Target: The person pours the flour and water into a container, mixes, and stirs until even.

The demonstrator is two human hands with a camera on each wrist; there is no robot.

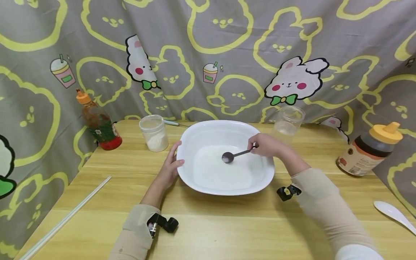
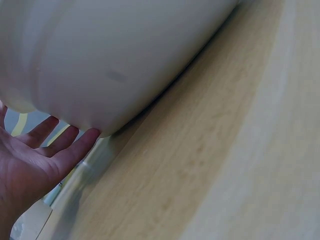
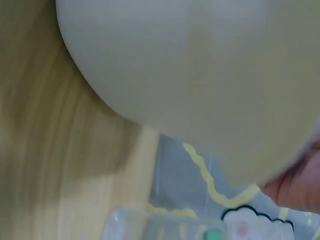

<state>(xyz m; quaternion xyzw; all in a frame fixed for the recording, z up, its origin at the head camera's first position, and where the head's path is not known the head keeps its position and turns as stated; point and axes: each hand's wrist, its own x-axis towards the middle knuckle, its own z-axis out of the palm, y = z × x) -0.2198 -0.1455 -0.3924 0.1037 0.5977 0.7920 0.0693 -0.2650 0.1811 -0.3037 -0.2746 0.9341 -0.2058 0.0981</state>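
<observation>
White bowl (image 1: 224, 186), shallow, rounded-square, holds white powder (image 1: 224, 169).

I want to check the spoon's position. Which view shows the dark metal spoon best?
The head view: the dark metal spoon shows whole, held by the right hand over the white basin. Both wrist views show only the basin's outer wall, no spoon.

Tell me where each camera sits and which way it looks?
Head: looks forward and down at the table; both forearms show, left hand against the bowl, right hand holding the spoon.
Left wrist: low beside the bowl's outer wall; palm and fingers show.
Right wrist: low under the bowl's rim; a bit of hand shows.
All share the bowl.
</observation>
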